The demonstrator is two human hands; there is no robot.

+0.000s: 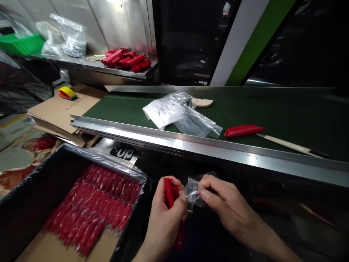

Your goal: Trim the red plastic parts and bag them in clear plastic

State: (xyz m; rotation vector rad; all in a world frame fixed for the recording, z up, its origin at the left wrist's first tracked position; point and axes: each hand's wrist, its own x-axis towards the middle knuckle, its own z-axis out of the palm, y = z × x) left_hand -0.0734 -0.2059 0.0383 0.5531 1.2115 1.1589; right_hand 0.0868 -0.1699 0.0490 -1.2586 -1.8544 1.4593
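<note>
Green conveyor belt [272, 109] runs ahead of me; below its metal rail, my left hand [165, 218] grips a red handle [169, 193], while my right hand [218, 203] pinches a small clear bag [192, 191] just beside it.

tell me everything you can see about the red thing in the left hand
The red tool is a slim, glossy piece that looks like plastic, held roughly upright in the left hand. Its top end sticks out above the fingers and its lower end shows below the palm; the middle is hidden by the grip. The right hand pinches a small clear plastic bag right beside its top, close enough that contact cannot be judged. It matches the wrapped red pieces in the lined box to the left.
</note>
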